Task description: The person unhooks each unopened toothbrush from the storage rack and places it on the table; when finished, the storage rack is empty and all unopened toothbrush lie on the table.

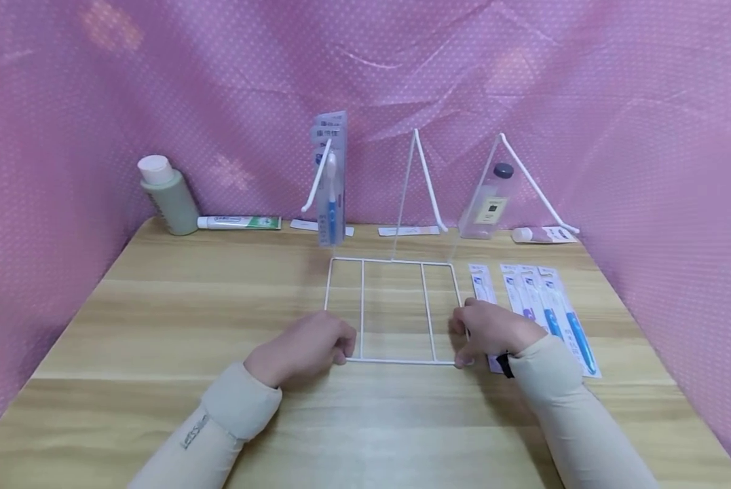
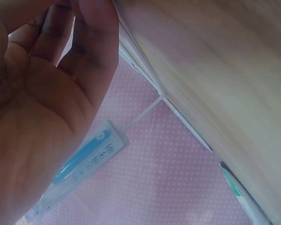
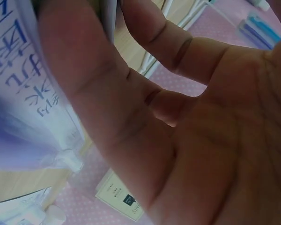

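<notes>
A white wire display rack (image 1: 396,260) stands on the wooden table, its base frame flat and its three upright hooks at the back. My left hand (image 1: 307,343) pinches the base at the front left corner. My right hand (image 1: 493,326) has its fingers bent round the front right corner, though the exact contact is partly hidden. Several packaged toothbrushes (image 1: 332,193) hang from the left hook; a pack (image 2: 91,161) shows in the left wrist view. The middle and right hooks carry nothing. Beside my right hand lies a packaged toothbrush (image 1: 482,284), partly covered by the hand.
More packaged toothbrushes (image 1: 575,333) lie in a row on the right. Along the back are a green bottle (image 1: 172,200), a toothpaste tube (image 1: 239,223), a clear dark-capped bottle (image 1: 487,207) and a pink tube (image 1: 542,235). A pink dotted curtain (image 1: 249,81) surrounds the table (image 1: 176,326).
</notes>
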